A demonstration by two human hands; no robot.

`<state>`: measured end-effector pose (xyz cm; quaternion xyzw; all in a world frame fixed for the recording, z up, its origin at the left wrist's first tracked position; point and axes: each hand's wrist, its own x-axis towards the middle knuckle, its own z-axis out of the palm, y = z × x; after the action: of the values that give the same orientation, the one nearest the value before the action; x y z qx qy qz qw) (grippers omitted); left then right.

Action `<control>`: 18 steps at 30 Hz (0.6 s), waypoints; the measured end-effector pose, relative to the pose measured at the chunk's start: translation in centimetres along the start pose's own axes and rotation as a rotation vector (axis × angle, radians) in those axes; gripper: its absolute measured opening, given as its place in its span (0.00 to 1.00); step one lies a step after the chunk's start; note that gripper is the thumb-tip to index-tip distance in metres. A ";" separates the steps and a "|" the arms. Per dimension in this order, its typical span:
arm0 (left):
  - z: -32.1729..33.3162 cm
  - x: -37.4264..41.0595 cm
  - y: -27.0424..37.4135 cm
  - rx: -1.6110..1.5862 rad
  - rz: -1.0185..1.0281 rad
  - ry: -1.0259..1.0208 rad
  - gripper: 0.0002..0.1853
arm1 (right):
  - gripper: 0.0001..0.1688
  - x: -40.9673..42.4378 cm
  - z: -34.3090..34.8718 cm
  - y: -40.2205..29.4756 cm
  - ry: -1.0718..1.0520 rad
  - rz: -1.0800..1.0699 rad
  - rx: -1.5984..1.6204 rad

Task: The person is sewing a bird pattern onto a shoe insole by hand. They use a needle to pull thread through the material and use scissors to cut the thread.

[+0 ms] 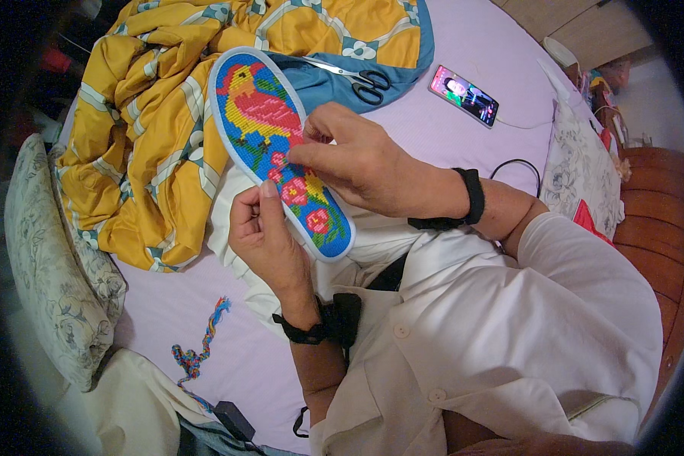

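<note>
An embroidered insole with a pale border slants across the upper middle of the view. Its blue ground carries a red and yellow bird above pink flowers and green leaves. My left hand grips the lower left edge, thumb on top and fingers curled beneath. Over the right edge reaches my right hand, its thumb and bent index finger drawn together at the stitched face near the bird's tail. No needle or thread is discernible there, and the hand covers part of the pattern.
Scissors with black handles lie on a yellow and blue quilt. A lit phone with a cable rests on the lilac sheet. Left are a pillow, a braided multicoloured cord and a black box.
</note>
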<state>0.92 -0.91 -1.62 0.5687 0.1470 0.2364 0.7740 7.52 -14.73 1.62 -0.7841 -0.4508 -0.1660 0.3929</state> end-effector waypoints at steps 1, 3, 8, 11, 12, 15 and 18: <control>0.0 0.0 0.0 -0.002 0.003 -0.005 0.06 | 0.18 0.0 0.0 0.0 0.001 -0.002 0.001; -0.1 0.0 -0.1 -0.001 -0.008 -0.002 0.06 | 0.18 0.1 0.1 0.0 0.001 -0.007 0.005; 0.0 -0.1 0.1 0.013 -0.021 -0.010 0.06 | 0.18 0.1 0.3 0.0 0.001 -0.012 -0.003; -0.2 -0.1 0.0 0.036 -0.023 -0.020 0.06 | 0.18 0.1 0.3 -0.1 -0.013 -0.008 -0.025; -0.2 -0.1 -0.1 0.032 -0.015 -0.018 0.06 | 0.18 0.1 0.3 -0.1 -0.018 -0.008 -0.032; -0.2 -0.2 -0.1 0.054 -0.013 -0.014 0.05 | 0.18 0.3 0.3 -0.4 -0.026 -0.016 -0.062; -0.1 -0.2 0.0 0.077 0.000 -0.016 0.05 | 0.19 0.5 0.1 -0.9 -0.029 -0.013 -0.057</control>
<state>0.70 -0.89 -1.65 0.5998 0.1498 0.2259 0.7528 7.06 -14.10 2.25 -0.7945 -0.4567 -0.1698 0.3625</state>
